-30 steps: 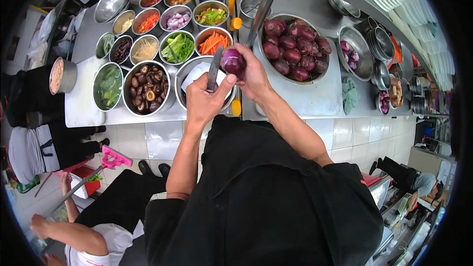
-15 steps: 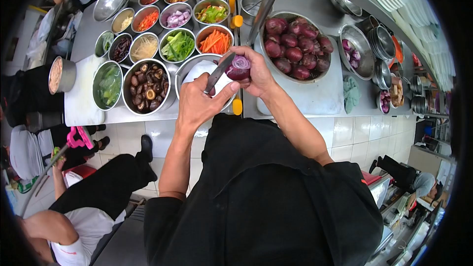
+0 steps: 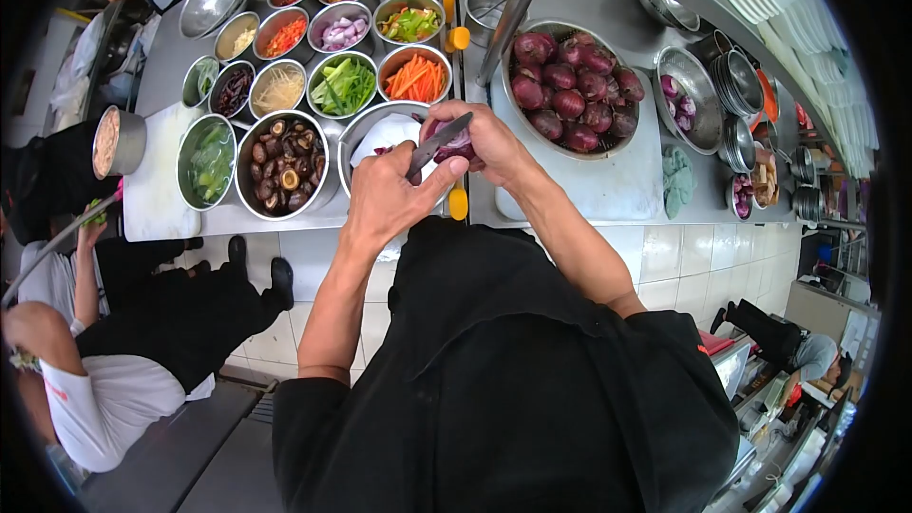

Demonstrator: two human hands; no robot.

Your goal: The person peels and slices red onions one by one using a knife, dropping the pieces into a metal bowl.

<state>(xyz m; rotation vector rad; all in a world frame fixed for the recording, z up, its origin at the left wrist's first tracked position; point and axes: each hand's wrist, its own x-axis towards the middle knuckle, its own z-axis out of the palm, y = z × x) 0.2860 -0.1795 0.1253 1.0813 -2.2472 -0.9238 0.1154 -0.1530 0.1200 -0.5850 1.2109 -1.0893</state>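
Observation:
My left hand (image 3: 385, 199) is closed around the handle of a knife (image 3: 442, 141), its blade angled up to the right against a red onion (image 3: 458, 149). My right hand (image 3: 497, 144) grips that onion from the right; the blade and fingers partly cover it. Both hands are over the near edge of a wide steel bowl (image 3: 347, 147) holding something white and a small purple-red piece. To the right, a steel colander (image 3: 622, 144) is heaped with whole red onions (image 3: 575, 90).
Left of my hands are bowls of mushrooms (image 3: 288, 169), carrot strips (image 3: 418, 79) and sliced greens (image 3: 342, 85). A metal post (image 3: 513, 14) rises behind my right hand. A green cloth (image 3: 678, 180) lies beside a white board (image 3: 608, 192). Another person (image 3: 142, 361) is at lower left.
The knife blade has swung across the front of the onion, which is now turned and more hidden. A purple-red piece now shows in the bowl. The person at lower left has shifted left.

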